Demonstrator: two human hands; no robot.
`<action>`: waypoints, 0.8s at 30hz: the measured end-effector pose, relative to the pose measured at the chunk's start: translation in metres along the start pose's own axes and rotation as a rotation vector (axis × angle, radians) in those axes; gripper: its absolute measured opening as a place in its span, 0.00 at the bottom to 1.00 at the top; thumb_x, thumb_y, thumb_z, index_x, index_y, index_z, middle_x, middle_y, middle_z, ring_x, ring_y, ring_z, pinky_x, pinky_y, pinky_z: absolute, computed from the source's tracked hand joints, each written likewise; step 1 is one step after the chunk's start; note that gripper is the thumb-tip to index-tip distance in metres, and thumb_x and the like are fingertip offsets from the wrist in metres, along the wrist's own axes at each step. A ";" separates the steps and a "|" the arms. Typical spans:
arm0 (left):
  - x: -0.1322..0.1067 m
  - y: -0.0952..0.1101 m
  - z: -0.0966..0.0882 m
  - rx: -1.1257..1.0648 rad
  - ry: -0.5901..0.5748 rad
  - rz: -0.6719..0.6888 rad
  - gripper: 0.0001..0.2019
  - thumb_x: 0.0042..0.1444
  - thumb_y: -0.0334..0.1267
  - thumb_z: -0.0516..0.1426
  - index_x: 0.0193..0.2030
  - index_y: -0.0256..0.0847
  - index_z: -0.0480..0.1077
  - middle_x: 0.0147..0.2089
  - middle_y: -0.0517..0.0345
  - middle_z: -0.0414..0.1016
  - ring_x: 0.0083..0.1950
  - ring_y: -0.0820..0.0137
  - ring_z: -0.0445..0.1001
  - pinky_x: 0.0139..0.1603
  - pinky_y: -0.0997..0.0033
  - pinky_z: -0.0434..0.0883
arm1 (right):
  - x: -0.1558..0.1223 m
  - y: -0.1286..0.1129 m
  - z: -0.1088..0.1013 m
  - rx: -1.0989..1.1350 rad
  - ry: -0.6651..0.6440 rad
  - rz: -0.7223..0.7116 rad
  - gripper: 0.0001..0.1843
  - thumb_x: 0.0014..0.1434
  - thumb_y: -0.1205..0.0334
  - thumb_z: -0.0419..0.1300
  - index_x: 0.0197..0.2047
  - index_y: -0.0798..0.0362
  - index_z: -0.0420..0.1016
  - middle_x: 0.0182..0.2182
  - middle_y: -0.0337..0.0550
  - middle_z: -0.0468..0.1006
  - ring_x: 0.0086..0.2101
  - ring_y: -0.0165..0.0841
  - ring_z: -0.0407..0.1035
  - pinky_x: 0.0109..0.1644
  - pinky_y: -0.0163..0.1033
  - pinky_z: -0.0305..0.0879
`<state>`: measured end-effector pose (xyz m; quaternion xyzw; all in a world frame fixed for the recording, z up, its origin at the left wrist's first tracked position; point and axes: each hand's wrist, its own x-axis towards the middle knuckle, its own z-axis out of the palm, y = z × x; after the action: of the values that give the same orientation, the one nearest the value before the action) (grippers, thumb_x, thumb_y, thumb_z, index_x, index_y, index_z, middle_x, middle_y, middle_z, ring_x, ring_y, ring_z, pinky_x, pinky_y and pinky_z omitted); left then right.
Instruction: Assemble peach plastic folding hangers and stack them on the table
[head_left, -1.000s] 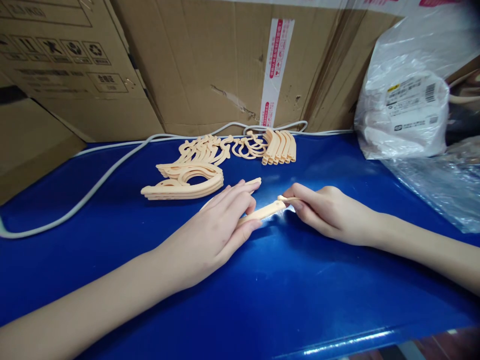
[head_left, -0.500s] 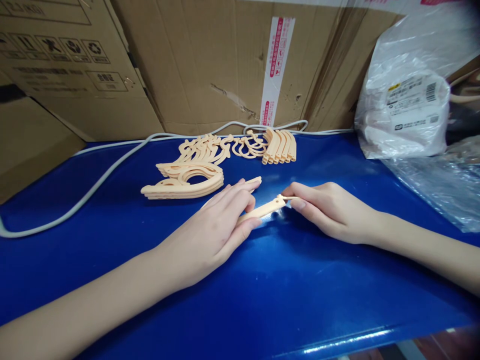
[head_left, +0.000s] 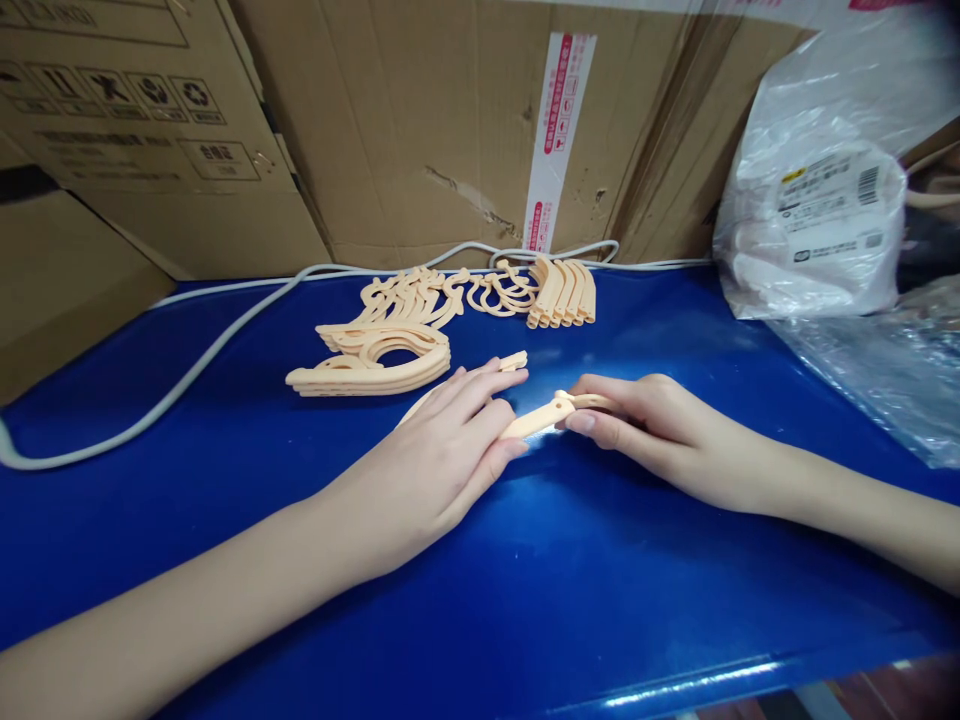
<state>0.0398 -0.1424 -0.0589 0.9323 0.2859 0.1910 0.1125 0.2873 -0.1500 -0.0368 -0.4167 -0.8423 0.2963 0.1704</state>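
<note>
My left hand [head_left: 450, 450] is wrapped over a beige plastic folding hanger piece [head_left: 536, 418], a flat arm with a small hole near its right end. Another beige end [head_left: 514, 361] sticks out past the fingertips, and much of the piece is hidden under the palm. My right hand [head_left: 652, 425] pinches a thin curved beige part [head_left: 596, 401], likely a hanger hook, between thumb and forefinger. That part meets the holed end of the arm; how they join cannot be made out. Both hands are low over the blue tabletop [head_left: 480, 620].
Behind my left hand lies a stack of beige hanger pieces [head_left: 367, 375]. Farther back are loose curved pieces [head_left: 412, 297], hooks [head_left: 502, 292] and a row of arms [head_left: 562, 293]. A white cable [head_left: 225, 345] runs along cardboard boxes [head_left: 420, 130]. Plastic-wrapped goods [head_left: 814, 230] stand at right.
My right hand has shifted slightly right and down, and more of the thin part shows between its fingers. My left hand keeps its hold on the arm, nearly in place.
</note>
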 end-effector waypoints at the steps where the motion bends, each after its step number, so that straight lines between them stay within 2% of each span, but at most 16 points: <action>1: 0.000 0.000 0.000 0.006 0.003 0.002 0.17 0.74 0.40 0.42 0.49 0.37 0.69 0.70 0.44 0.63 0.75 0.64 0.55 0.76 0.54 0.54 | 0.000 -0.001 0.000 0.009 -0.004 0.006 0.17 0.73 0.51 0.48 0.38 0.53 0.69 0.27 0.34 0.69 0.25 0.27 0.61 0.31 0.35 0.56; 6: 0.001 0.000 0.001 0.018 0.012 0.013 0.16 0.73 0.39 0.42 0.47 0.36 0.68 0.71 0.41 0.62 0.75 0.62 0.55 0.75 0.52 0.55 | -0.001 -0.004 0.001 0.055 0.007 0.040 0.18 0.72 0.50 0.49 0.36 0.52 0.68 0.26 0.33 0.67 0.25 0.27 0.59 0.31 0.35 0.55; 13: 0.003 0.001 0.000 0.007 0.002 -0.003 0.15 0.73 0.39 0.43 0.46 0.37 0.68 0.70 0.43 0.62 0.74 0.61 0.57 0.75 0.51 0.57 | 0.000 -0.007 0.003 0.092 0.051 0.106 0.22 0.71 0.45 0.48 0.31 0.52 0.65 0.24 0.33 0.63 0.24 0.27 0.57 0.29 0.35 0.54; 24: 0.004 0.000 0.001 0.002 0.013 0.002 0.15 0.73 0.39 0.43 0.46 0.37 0.68 0.70 0.43 0.64 0.74 0.62 0.57 0.75 0.53 0.56 | -0.001 -0.008 0.006 0.066 0.101 0.108 0.22 0.71 0.45 0.49 0.32 0.52 0.67 0.25 0.34 0.67 0.25 0.28 0.59 0.30 0.35 0.55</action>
<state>0.0433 -0.1404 -0.0581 0.9314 0.2858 0.1970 0.1094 0.2804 -0.1567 -0.0363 -0.4702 -0.7986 0.3115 0.2101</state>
